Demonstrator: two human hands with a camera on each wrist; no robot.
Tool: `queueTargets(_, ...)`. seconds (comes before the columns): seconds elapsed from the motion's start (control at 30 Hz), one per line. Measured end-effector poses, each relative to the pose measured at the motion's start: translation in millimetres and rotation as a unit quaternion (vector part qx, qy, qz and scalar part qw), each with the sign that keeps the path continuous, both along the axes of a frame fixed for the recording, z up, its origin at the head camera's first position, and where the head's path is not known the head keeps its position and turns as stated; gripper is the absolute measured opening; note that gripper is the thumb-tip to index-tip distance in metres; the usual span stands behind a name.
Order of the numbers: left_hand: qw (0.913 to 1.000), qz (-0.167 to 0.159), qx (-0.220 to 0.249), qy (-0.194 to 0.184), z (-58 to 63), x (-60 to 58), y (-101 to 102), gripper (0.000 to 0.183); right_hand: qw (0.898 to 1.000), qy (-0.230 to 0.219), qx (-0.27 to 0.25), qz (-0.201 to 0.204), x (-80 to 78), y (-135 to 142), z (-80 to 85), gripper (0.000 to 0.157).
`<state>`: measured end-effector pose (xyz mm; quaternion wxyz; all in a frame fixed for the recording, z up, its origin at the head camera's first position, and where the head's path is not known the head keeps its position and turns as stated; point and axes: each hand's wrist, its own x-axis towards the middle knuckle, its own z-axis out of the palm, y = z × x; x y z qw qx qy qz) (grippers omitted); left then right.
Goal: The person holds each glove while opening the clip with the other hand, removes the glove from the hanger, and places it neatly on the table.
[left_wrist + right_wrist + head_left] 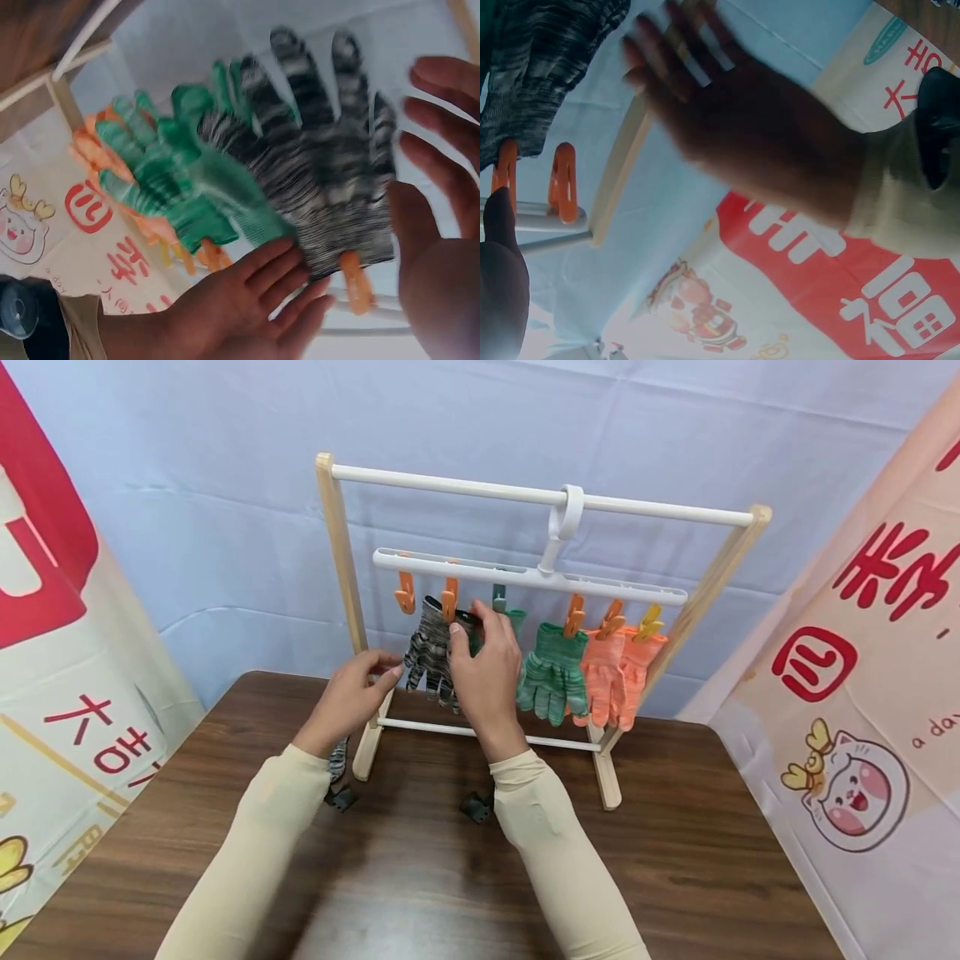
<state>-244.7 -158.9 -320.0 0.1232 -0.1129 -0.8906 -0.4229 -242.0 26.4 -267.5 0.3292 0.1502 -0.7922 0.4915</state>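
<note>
A black-and-grey knitted glove (430, 647) hangs fingers down from an orange clothespin (450, 600) on the white hanger (480, 570). My right hand (487, 672) is at the right side of its cuff, thumb near the clothespin; its fingers look fairly straight in the left wrist view. My left hand (352, 697) is beside the glove's left edge, fingers loosely bent and holding nothing. To the right hang a green glove (555, 672) and orange gloves (603, 677), pegged at their cuffs. Another green glove (232, 187) is partly hidden behind my right hand in the head view.
A wooden rack with a white top rod (465, 485) carries the hanger and stands on the brown table (637, 868). One orange clothespin (405, 593) hangs bare at the left end. A grey patterned glove (338, 762) lies partly hidden behind my left forearm. Printed cloths surround the table.
</note>
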Motion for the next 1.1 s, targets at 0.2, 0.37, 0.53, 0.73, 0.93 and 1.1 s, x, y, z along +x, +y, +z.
queueTargets(0.2, 0.9953, 0.048, 0.059, 0.06, 18.5, -16.3, 23.2, 0.033, 1.0, -0.016, 0.015, 0.007, -3.4, -0.7, 0.2, 0.04)
queueTargets(0.37, 0.9936, 0.021, 0.096, 0.056, 26.9, -24.8, 30.2, 0.037, 0.999, -0.022, 0.018, 0.028, -5.5, -3.7, 2.5, 0.041)
queueTargets(0.53, 0.9909, 0.027, 0.108, 0.075, 30.5, -24.6, 36.3, 0.032, 0.999, -0.028, 0.023, 0.034, -8.3, -5.2, 9.7, 0.044)
queueTargets(0.73, 0.9861, 0.021, 0.136, 0.094, 33.7, -24.6, 38.8, 0.024, 0.998, -0.018, 0.02, 0.051, -12.7, -5.6, 18.3, 0.044)
queueTargets(0.93, 0.9835, 0.005, 0.153, 0.097, 37.5, -24.0, 42.0, 0.023, 0.998, -0.015, -0.002, 0.059, -17.0, -5.4, 22.0, 0.039)
queueTargets(1.1, 0.9825, 0.006, 0.151, 0.109, 37.4, -23.3, 44.1, 0.021, 0.997, -0.028, -0.035, 0.067, -20.5, -5.0, 23.5, 0.034)
